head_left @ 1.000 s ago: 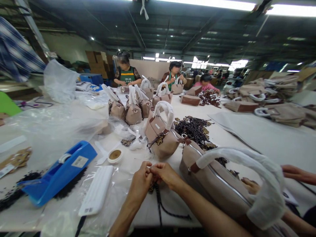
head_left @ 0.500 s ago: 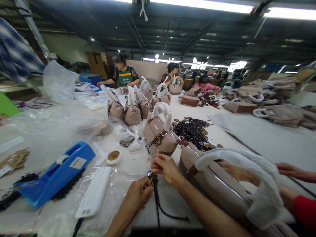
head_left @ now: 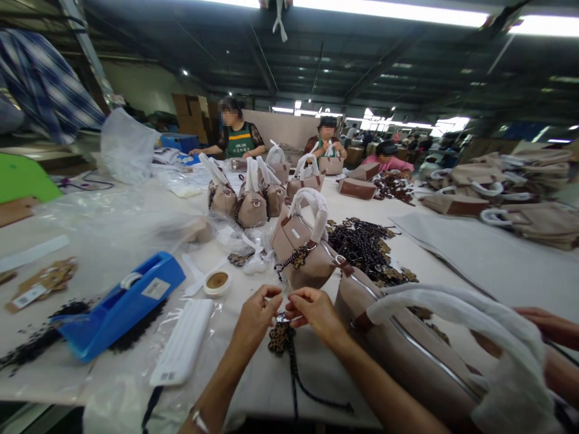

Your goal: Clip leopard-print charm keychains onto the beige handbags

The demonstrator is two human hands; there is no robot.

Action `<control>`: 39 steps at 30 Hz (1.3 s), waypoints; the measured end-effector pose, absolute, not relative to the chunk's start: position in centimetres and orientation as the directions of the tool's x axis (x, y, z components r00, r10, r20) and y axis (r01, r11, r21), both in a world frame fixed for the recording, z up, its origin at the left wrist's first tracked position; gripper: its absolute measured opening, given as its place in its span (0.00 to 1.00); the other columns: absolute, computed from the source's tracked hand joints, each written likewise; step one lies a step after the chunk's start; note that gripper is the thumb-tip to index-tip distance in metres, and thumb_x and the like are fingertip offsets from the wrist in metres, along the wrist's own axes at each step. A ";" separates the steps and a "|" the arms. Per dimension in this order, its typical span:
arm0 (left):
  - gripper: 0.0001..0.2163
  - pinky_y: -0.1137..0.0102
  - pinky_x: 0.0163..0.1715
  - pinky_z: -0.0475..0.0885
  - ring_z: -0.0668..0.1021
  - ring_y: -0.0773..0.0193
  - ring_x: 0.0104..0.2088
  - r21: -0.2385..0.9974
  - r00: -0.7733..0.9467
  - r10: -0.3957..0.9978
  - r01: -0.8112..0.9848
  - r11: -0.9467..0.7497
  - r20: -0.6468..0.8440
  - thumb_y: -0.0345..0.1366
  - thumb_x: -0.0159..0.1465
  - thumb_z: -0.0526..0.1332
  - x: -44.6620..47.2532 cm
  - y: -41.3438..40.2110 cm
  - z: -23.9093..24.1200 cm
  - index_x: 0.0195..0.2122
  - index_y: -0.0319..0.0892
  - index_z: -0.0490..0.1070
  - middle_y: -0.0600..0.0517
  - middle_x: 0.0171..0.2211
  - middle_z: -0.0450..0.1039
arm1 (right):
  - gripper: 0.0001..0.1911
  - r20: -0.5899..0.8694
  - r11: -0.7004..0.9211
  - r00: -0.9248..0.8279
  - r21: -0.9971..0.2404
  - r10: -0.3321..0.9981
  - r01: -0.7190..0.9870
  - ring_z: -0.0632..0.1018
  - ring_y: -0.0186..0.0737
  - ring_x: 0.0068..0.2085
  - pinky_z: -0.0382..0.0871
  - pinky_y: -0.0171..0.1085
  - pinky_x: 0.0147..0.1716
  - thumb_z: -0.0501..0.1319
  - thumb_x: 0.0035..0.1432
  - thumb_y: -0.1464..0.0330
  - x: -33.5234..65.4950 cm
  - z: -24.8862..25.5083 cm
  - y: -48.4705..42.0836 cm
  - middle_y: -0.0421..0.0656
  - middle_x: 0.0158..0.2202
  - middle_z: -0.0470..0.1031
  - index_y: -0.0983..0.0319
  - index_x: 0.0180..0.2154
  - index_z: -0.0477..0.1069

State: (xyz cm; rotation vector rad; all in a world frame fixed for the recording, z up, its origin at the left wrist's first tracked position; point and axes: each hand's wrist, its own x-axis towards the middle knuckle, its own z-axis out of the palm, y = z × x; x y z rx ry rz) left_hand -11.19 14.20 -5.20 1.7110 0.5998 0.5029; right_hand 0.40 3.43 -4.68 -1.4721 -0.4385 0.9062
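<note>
My left hand (head_left: 259, 312) and my right hand (head_left: 314, 310) face each other over the near part of the table. Both have thumb and fingers pinched together, and whatever the fingertips hold is too small to name. Just below them lies a leopard-print charm (head_left: 279, 339) with a shiny metal clasp and a long black braided cord (head_left: 296, 374). The right fingers are close to the clasp; whether they touch it I cannot tell. Beyond the hands stands a beige handbag (head_left: 289, 241) with wrapped handles and a similar charm. Another beige handbag (head_left: 407, 343) lies beside my right forearm.
On the left are a blue tape dispenser (head_left: 122, 301), a white power strip (head_left: 183, 340) and a small round tub (head_left: 217, 282). Dark charms (head_left: 362, 247) are heaped behind the bags. A co-worker's hand (head_left: 549, 325) is at the right edge; other people work across the table.
My left hand has risen from beside the charm to meet my right hand at about the same height. The leopard-print charm now shows more fully. The view has shifted slightly.
</note>
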 end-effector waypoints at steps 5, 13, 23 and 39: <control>0.12 0.75 0.20 0.67 0.73 0.67 0.24 0.987 0.774 0.629 0.039 -0.154 0.067 0.44 0.58 0.58 -9.3 15.3 -3.6 0.30 0.40 0.70 0.55 0.25 0.71 | 0.21 -0.261 -0.169 0.575 -0.963 0.775 -0.209 0.80 0.39 0.26 0.73 0.33 0.21 0.68 0.44 0.54 -0.3 -4.7 4.2 0.43 0.26 0.77 0.66 0.30 0.73; 0.10 0.76 0.20 0.66 0.73 0.70 0.23 1.000 0.643 0.766 -0.022 0.007 0.009 0.42 0.57 0.58 -9.6 16.0 -4.0 0.29 0.41 0.67 0.55 0.26 0.73 | 0.21 -0.279 -0.149 0.602 -0.955 0.748 -0.257 0.80 0.41 0.27 0.74 0.35 0.21 0.69 0.43 0.55 0.3 -4.5 4.3 0.44 0.27 0.77 0.66 0.31 0.72; 0.09 0.70 0.25 0.67 0.77 0.61 0.26 0.669 0.570 0.810 0.549 -0.502 0.140 0.36 0.67 0.46 -8.1 20.1 -6.5 0.36 0.43 0.63 0.52 0.26 0.70 | 0.19 -0.102 0.134 0.760 -0.961 0.642 -0.242 0.78 0.42 0.35 0.78 0.41 0.31 0.70 0.44 0.55 1.0 -1.4 3.2 0.42 0.31 0.74 0.64 0.29 0.72; 0.15 0.58 0.49 0.67 0.73 0.54 0.47 0.529 0.699 0.456 0.129 -0.838 0.552 0.35 0.58 0.64 -0.2 15.9 -1.9 0.47 0.40 0.69 0.46 0.43 0.73 | 0.07 0.436 -0.133 0.665 -0.770 0.606 0.625 0.74 0.37 0.30 0.67 0.34 0.33 0.61 0.58 0.66 1.4 1.9 0.6 0.41 0.29 0.76 0.60 0.30 0.75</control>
